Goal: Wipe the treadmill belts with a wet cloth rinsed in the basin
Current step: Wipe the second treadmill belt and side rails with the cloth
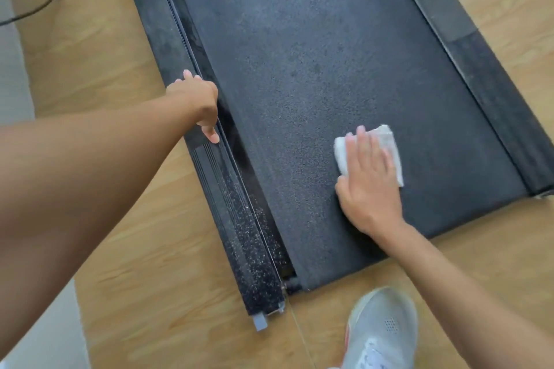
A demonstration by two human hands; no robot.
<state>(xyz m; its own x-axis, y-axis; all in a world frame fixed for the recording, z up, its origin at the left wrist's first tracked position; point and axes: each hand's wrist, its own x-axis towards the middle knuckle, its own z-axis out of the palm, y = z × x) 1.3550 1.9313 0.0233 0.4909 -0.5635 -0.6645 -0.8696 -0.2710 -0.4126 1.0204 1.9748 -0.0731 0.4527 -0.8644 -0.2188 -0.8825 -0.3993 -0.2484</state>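
Note:
A dark grey treadmill belt [314,75] runs from the top of the view down to its rear end near my feet. My right hand [367,177] lies flat with straight fingers on a folded white cloth [389,144], pressing it onto the belt near the right rear part. My left hand [198,99] rests on the left side rail [239,234], fingers bent over its inner edge and thumb pointing down along it. The rail's rear part is speckled with pale dust. No basin is in view.
The treadmill's right side rail [491,78] runs along the belt's far edge. Light wooden flooring [135,249] surrounds the machine. A black cable [48,0] curves over the floor at the top left. My grey sneaker [380,329] stands just behind the belt's end.

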